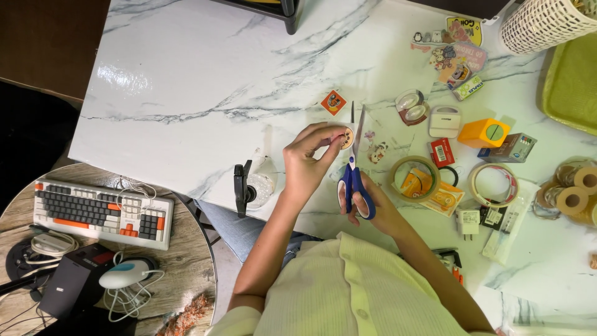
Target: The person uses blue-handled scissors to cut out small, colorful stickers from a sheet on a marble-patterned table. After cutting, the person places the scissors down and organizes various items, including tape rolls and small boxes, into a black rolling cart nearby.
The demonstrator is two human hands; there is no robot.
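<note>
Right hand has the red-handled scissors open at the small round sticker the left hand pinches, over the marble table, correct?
Not quite: in the head view the scissors have blue handles, not red. The right hand does hold them, blades open at the small round sticker pinched by the left hand.

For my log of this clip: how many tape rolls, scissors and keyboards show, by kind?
Tape rolls: 4, clear roll, white roll, two brown rolls
Scissors: 1, blue-handled scissors in the right hand
Keyboards: 1, keyboard
Total: 6
</note>
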